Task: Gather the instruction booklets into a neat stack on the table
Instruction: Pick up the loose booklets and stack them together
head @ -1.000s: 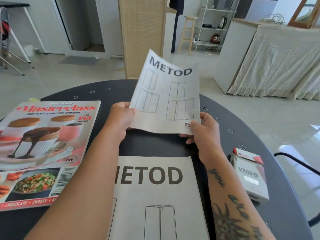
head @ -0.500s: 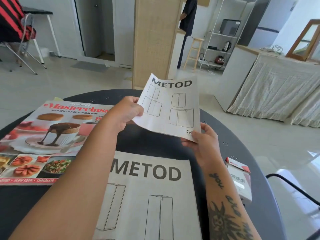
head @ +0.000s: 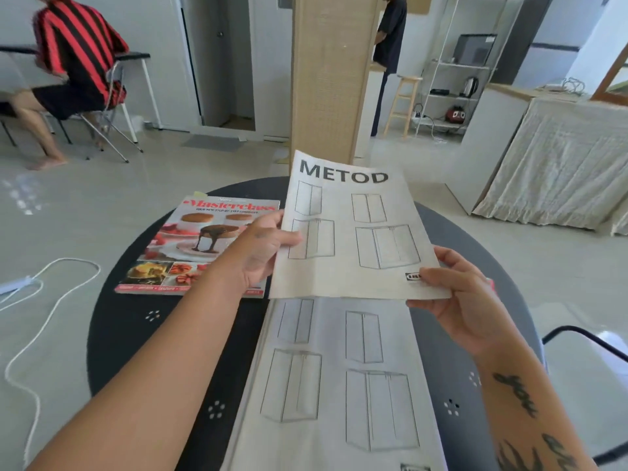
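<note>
I hold a grey METOD instruction booklet (head: 353, 229) in the air over the round black table (head: 136, 321). My left hand (head: 263, 251) pinches its left edge and my right hand (head: 458, 297) grips its lower right corner. Below it a second booklet (head: 339, 379) with cabinet drawings lies flat on the table between my forearms. The held booklet's lower edge overlaps the top of the lying one, hiding its title.
A Masterclass cookbook (head: 200, 246) lies on the table's left side, partly under my left wrist. A white cable (head: 44, 300) trails on the floor at left. A black chair frame (head: 584, 338) stands at right. A seated person (head: 74, 62) is far left.
The held booklet has come nearer, over the top of the lying booklet. The view has tilted up and back, so more of the room shows, and the small box at right is now hidden.
</note>
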